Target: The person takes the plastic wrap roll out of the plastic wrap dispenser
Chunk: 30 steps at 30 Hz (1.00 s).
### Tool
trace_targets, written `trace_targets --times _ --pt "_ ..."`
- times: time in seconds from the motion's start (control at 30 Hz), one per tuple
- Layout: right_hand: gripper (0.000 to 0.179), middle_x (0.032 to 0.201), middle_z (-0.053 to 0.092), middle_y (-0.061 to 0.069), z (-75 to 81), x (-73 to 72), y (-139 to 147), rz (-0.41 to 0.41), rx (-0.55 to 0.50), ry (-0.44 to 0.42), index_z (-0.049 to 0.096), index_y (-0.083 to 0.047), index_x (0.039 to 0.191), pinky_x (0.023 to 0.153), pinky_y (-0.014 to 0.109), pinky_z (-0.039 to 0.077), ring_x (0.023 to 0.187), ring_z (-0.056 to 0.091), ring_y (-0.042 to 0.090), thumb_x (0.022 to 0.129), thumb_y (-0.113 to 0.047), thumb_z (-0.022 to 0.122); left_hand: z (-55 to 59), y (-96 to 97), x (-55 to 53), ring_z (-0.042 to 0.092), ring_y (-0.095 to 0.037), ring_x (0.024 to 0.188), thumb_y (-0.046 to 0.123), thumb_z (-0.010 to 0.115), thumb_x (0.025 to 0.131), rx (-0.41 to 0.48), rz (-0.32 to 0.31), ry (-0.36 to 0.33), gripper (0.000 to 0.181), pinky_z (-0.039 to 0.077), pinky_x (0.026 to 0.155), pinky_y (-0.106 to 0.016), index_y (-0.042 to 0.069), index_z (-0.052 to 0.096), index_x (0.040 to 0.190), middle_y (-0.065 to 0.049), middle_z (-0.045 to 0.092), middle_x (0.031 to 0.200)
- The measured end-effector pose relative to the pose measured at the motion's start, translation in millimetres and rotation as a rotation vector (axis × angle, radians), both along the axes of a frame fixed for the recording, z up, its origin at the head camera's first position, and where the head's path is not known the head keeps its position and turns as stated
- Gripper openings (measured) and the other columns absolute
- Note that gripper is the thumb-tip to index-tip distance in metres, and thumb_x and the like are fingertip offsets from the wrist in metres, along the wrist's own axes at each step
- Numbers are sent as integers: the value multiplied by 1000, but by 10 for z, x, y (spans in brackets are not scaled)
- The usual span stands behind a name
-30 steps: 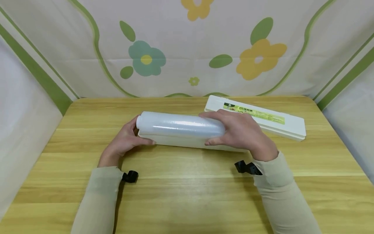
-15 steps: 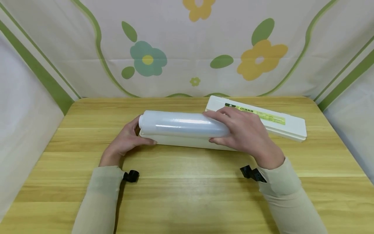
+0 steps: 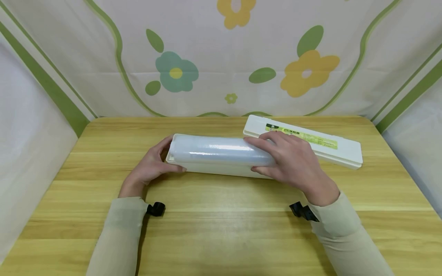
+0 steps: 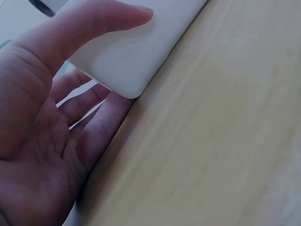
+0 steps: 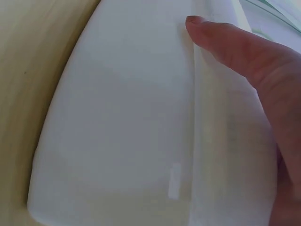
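A thick roll of cling film [image 3: 217,151] lies lengthwise in a long white box [image 3: 217,169], its upper side showing above the front wall. My left hand [image 3: 146,166] grips the box's left end, thumb on the front wall and fingers behind. In the left wrist view the thumb lies across the box wall [image 4: 117,61], close over the table. My right hand [image 3: 297,165] holds the roll near its right end, fingers over the top and thumb at the front rim. That end is hidden under the hand. The right wrist view shows the thumb along the roll [image 5: 235,155].
A flat white lid [image 3: 345,151] with a green and yellow label lies at the back right, partly behind my right hand. The wooden table [image 3: 221,230] ends at a flowered cloth backdrop [image 3: 214,50]. Black camera mounts sit at both wrists.
The left end of the cling film roll has sunk from above the box rim to inside the box. My right hand moved slightly right and lower; the left hand stays at the box end.
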State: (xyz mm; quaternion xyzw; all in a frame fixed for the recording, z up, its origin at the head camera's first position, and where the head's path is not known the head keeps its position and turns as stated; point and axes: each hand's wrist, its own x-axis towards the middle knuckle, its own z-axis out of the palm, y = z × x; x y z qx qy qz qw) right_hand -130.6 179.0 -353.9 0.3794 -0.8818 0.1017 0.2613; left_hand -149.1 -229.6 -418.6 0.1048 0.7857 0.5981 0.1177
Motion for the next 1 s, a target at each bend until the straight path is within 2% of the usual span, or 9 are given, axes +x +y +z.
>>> trace_targets --times 0.27,0.67,1.0 --pt "78 119 74 5 -29 1 26 12 -12 1 68 -32 143 73 46 62 95 77 29 74 -52 97 2 0 -1 52 -26 130 -3 95 75 -11 2 -7 101 54 101 -25 26 49 160 -5 55 146" --pt "76 119 74 3 -32 7 64 20 -54 21 69 -33 142 67 43 61 96 76 27 73 -50 97 21 8 15 52 -26 131 -4 94 75 -5 -1 -11 102 54 100 -25 26 48 161 -4 55 147" --pt "76 118 74 2 20 29 84 15 -96 26 70 -34 141 67 43 60 95 74 24 72 -49 97 10 6 10 52 -26 130 -5 94 75 6 2 -4 105 56 99 -30 32 48 161 -3 56 147"
